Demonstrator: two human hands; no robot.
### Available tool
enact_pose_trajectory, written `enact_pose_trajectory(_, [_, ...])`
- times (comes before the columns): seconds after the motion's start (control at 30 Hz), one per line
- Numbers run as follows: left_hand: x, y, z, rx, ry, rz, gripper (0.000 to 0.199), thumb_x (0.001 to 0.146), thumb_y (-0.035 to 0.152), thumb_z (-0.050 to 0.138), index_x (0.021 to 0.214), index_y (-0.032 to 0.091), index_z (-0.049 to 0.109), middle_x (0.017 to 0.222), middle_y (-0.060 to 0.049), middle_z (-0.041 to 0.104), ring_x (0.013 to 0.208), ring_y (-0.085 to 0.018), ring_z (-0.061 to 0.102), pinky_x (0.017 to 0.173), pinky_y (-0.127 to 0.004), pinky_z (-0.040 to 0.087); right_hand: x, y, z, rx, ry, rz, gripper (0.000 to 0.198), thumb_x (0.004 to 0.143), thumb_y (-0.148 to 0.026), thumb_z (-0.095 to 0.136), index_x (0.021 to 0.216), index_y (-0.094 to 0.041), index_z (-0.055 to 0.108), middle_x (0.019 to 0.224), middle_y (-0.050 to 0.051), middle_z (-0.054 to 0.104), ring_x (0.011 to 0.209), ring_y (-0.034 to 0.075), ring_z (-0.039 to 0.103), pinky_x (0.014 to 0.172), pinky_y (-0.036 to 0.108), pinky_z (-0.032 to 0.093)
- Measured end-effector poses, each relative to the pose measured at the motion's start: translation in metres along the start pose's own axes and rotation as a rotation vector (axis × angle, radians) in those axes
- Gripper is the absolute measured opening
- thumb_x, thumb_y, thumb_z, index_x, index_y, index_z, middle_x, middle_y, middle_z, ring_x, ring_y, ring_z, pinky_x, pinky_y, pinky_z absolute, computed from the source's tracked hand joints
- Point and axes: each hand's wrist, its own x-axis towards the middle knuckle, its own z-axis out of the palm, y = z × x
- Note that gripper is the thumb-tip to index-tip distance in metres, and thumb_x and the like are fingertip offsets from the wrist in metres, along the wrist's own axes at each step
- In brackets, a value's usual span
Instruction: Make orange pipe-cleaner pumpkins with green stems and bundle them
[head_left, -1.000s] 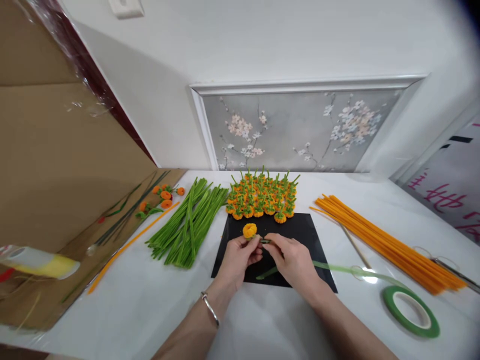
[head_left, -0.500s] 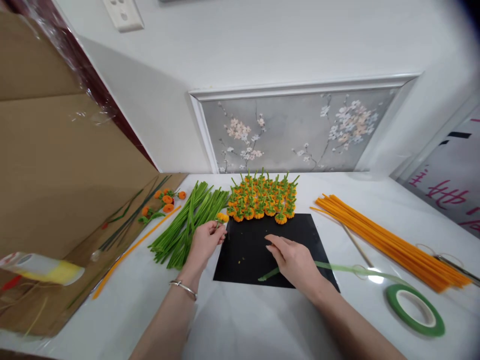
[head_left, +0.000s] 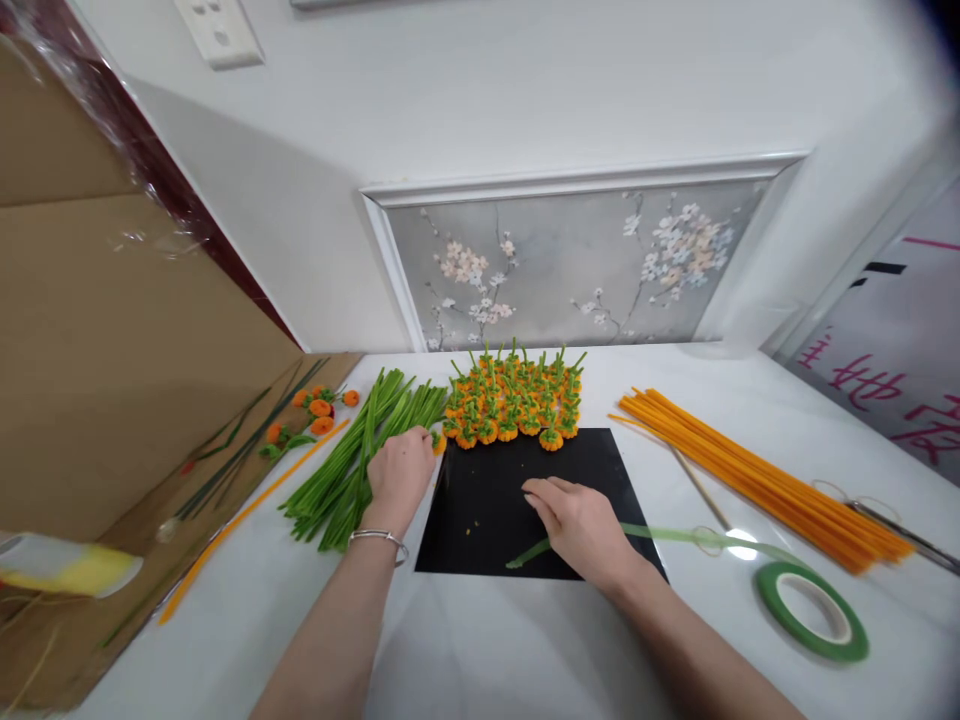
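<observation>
My left hand [head_left: 403, 468] is closed in a pinch at the green top of a small orange chenille flower [head_left: 439, 442], flower side down. That flower is at the front left corner of a close cluster of similar orange flowers [head_left: 507, 430], whose green stems point up. Under my left wrist and palm lies a bundle of green chenille stems [head_left: 341, 480]. My right hand [head_left: 581, 520] hovers over a black mat [head_left: 487, 500], thumb and fingertips pressed together; whatever they hold, if anything, is hidden. A strip of green tape [head_left: 529, 553] passes beneath it.
A roll of green floral tape [head_left: 855, 640] lies at right. Behind it are a bundle of orange chenille stems [head_left: 757, 470] and a thin stick [head_left: 701, 485]. At left, cardboard [head_left: 97, 640] holds finished orange flowers [head_left: 321, 409] and a yellow-and-white bottle [head_left: 71, 565].
My left hand has turned over and set the orange flower down beside the cluster, stem upward. My right hand stays over the mat, its fingertips now closer together. The view has shifted slightly.
</observation>
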Motion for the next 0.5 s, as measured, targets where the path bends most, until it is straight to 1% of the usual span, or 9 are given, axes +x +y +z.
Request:
enact_pose_trajectory(0.13, [0.0043,0.0062,0.0055,0.106,-0.012,0.036,0.032,0.088,0.027,0.044,0.086,0.016,0.074,0.081,-0.019,0.073,0.081,-0.031,0.068,0.064,-0.031,0.044,0.0007,0.0019,0.0005,-0.01,0.007,-0.002,0.022,0.093,-0.021,0.047,0.098,-0.026,0.067,0.083,0.002,0.072,0.071,0.016,0.069,0.059,0.023,0.046])
enact_pose_trajectory(0.23, [0.0077,0.0078,0.0083,0.119,-0.025,0.062,0.03,0.089,0.028,0.045,0.09,0.018,0.074,0.083,-0.017,0.073,0.08,-0.029,0.068,0.063,-0.03,0.043,0.0011,0.0039,0.0006,-0.01,0.015,-0.001,0.022,0.094,-0.021,0.046,0.099,-0.026,0.067,0.085,0.002,0.072,0.073,0.016,0.069,0.061,0.023,0.047])
enact_pose_trajectory(0.33, [0.0088,0.0076,0.0082,0.095,-0.023,0.075,0.029,0.088,0.033,0.048,0.095,0.021,0.073,0.086,-0.014,0.074,0.082,-0.029,0.068,0.061,-0.029,0.042,0.0014,0.0062,0.0005,0.001,0.034,0.009,0.022,0.093,-0.021,0.047,0.102,-0.025,0.067,0.086,0.003,0.073,0.074,0.016,0.069,0.063,0.023,0.049])
enact_pose_trajectory(0.43, [0.0068,0.0067,0.0059,0.058,0.009,0.08,0.033,0.088,0.04,0.049,0.105,0.021,0.07,0.096,-0.012,0.073,0.089,-0.03,0.066,0.064,-0.03,0.043,0.0018,0.0083,-0.0004,0.014,0.064,0.009,0.023,0.094,-0.022,0.046,0.103,-0.026,0.066,0.086,0.003,0.073,0.073,0.016,0.069,0.065,0.023,0.05])
enact_pose_trajectory(0.5, [0.0044,0.0062,0.0042,0.036,0.039,0.075,0.037,0.09,0.041,0.046,0.112,0.02,0.066,0.106,-0.012,0.071,0.095,-0.029,0.065,0.068,-0.03,0.043,0.0021,0.0095,-0.0018,0.018,0.067,0.013,0.024,0.094,-0.022,0.045,0.104,-0.026,0.066,0.088,0.003,0.073,0.073,0.016,0.069,0.066,0.024,0.051])
